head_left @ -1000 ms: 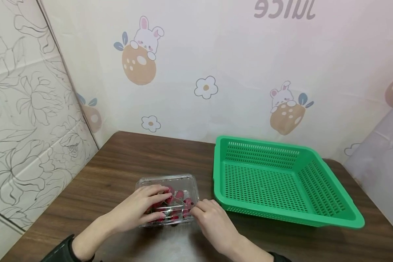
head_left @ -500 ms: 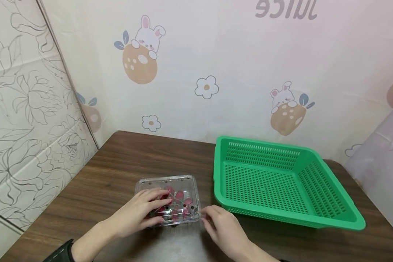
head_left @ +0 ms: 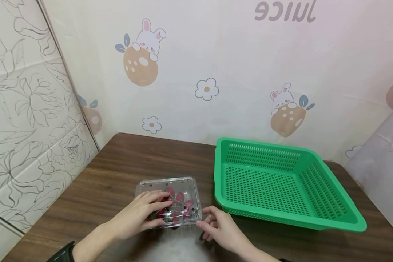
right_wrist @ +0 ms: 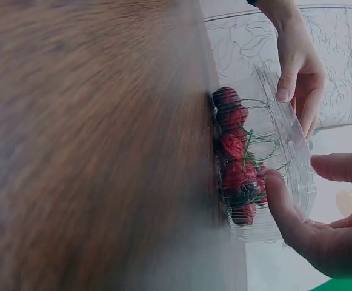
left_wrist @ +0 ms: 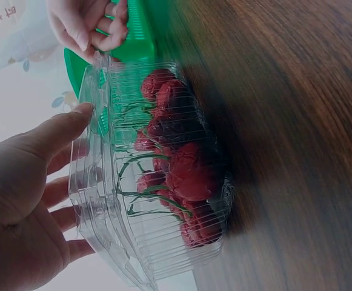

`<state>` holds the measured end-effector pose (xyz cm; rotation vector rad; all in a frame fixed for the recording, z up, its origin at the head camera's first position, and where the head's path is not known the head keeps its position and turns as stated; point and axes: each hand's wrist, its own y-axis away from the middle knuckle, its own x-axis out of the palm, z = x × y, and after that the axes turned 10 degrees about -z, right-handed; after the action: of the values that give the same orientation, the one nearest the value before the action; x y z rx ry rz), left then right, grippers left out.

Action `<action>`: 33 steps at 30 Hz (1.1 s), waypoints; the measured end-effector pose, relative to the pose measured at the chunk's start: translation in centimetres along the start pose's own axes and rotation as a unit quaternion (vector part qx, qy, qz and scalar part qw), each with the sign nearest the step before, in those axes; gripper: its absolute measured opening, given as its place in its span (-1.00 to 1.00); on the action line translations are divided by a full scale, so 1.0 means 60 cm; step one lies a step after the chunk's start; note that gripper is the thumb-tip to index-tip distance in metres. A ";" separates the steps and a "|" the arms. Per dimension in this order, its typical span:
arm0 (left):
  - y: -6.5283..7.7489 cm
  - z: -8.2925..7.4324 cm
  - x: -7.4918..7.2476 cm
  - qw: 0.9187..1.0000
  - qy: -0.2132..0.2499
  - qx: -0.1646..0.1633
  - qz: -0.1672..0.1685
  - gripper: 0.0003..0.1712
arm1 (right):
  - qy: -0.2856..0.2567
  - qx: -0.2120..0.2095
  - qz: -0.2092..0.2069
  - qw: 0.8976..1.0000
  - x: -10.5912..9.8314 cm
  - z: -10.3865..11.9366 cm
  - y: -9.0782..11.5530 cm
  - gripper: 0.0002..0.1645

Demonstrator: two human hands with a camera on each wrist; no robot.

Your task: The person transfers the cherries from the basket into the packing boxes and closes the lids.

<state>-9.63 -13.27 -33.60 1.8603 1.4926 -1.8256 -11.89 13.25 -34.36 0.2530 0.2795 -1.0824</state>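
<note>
A clear plastic clamshell box [head_left: 183,183] with its lid down stands on the table, holding several red cherries [head_left: 180,197] with green stems. My left hand [head_left: 137,214] rests on the left part of the lid, fingers spread over the top and thumb near the front edge. In the left wrist view the cherries [left_wrist: 191,173] show dark red through the ribbed side wall. At the front right corner of the lid, my right hand [head_left: 224,227] pinches the rim between thumb and forefinger, its other fingers curled under. The right wrist view shows this thumb and forefinger astride the lid [right_wrist: 294,142].
A large green plastic basket [head_left: 221,174] with perforated walls stands to the right, close behind my right hand. Beneath everything is a dark wooden table [head_left: 118,174]. A printed wall cloth [head_left: 183,54] hangs along the table's back edge.
My right hand has shifted slightly right along the box's front right corner, and its thumb and forefinger have come apart around the lid's rim. The left hand stays on the lid.
</note>
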 end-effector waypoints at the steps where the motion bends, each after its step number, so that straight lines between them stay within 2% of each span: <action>1: 0.000 0.000 0.000 1.000 0.000 0.000 0.000 -0.47 | -0.025 0.012 0.003 1.000 0.001 -0.001 -0.002 -0.42; 6: 0.000 -0.002 0.002 1.000 0.002 0.001 -0.006 -0.47 | -0.140 0.066 0.008 0.988 0.005 -0.004 -0.011 -0.48; 11: 0.000 -0.003 0.003 1.000 0.006 0.000 -0.008 -0.47 | -0.193 0.108 0.011 0.975 0.007 -0.010 -0.016 -0.48; 17: 0.000 -0.004 0.004 1.000 0.006 -0.001 -0.008 -0.47 | -0.223 0.131 0.016 0.966 0.011 -0.013 -0.018 -0.62; 24: -0.001 -0.005 0.006 1.000 0.007 0.006 -0.011 -0.47 | -0.240 0.142 0.018 0.960 0.013 -0.018 -0.021 -0.79; 33: 0.001 -0.004 0.000 1.000 0.008 -0.008 -0.003 -0.48 | -0.238 0.129 0.022 0.962 0.014 -0.018 -0.022 -0.75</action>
<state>-9.43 -13.12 -33.54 1.8699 1.5159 -1.8005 -12.82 12.31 -35.73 0.2218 -0.2989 -1.1002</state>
